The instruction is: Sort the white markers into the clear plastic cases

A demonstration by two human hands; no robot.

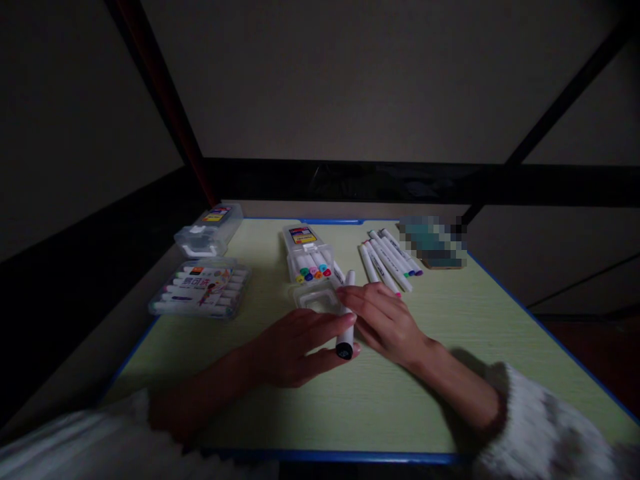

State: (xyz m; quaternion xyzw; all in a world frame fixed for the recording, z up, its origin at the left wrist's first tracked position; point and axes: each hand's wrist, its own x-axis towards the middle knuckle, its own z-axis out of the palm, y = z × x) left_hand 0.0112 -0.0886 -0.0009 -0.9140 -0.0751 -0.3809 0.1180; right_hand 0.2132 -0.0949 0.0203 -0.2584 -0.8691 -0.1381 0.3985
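A white marker (347, 327) with a black end facing me is held above the table's middle. My left hand (303, 347) pinches it near the black end between thumb and fingers. Against the marker's far part lie the bent fingers of my right hand (387, 323); its thumb is hidden. Just beyond my hands, a clear plastic case (307, 252) holds several markers with coloured ends towards me. Its clear lid or tray part (315, 298) lies in front, partly covered by my fingers. Another white marker (337, 271) rests beside the case.
Several loose white markers (385, 260) lie right of the case, before a blurred-out phone-like object (435, 243). On the left are a flat clear case of markers (200, 290) and another clear case (213, 230). Blue edging (330, 457) borders the pale green table (450, 413).
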